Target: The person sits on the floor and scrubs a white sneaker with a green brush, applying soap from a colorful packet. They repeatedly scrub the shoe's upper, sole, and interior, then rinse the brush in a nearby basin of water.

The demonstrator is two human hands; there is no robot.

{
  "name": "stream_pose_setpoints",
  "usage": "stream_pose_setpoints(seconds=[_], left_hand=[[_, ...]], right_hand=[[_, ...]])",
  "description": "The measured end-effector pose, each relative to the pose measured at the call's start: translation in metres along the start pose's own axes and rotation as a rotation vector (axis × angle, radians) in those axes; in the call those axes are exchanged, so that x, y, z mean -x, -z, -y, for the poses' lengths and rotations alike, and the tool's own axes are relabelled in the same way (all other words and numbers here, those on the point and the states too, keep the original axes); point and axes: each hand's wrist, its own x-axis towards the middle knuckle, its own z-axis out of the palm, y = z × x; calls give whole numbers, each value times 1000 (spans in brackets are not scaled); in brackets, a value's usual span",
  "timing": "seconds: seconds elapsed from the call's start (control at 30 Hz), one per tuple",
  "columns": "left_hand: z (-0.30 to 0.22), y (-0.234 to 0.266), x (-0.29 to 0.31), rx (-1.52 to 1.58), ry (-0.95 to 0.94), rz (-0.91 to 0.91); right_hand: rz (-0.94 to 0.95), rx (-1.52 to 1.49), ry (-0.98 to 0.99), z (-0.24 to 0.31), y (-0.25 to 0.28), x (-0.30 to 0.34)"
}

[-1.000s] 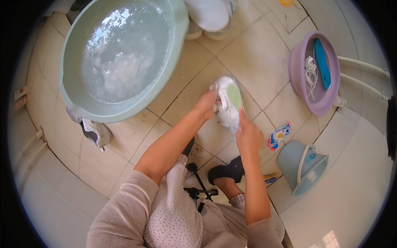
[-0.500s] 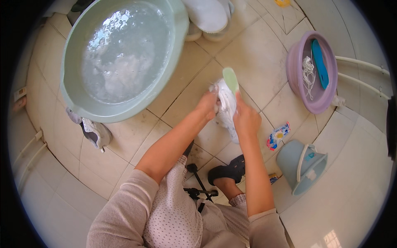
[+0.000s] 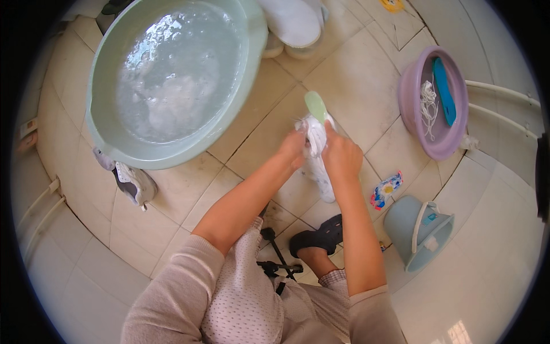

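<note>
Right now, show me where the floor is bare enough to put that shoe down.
Bare tiles lie between the green basin and the purple tub, beyond the white shoe, and at lower left below the grey shoe. It is crowded on the right, around the packet and the tipped blue bucket.

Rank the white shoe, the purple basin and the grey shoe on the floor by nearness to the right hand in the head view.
1. white shoe: gripped, beside the right hand.
2. purple basin: upper right.
3. grey shoe: far left, by the green basin.
</note>
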Motion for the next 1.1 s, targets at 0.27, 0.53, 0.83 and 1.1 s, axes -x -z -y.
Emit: stream_pose_setpoints(seconds=[0.27, 0.53, 0.83, 1.1], left_hand=[[-10, -13, 23, 144, 53, -56], [3, 3, -3, 117, 61, -5], [-2, 3, 4, 286, -3, 134], [7, -19, 45, -323, 162, 164]], right_hand=[[127, 91, -47, -15, 29, 75], [28, -40, -13, -2, -5, 12], [62, -17, -124, -20, 2, 96], [-21, -206, 102, -35, 3, 13]])
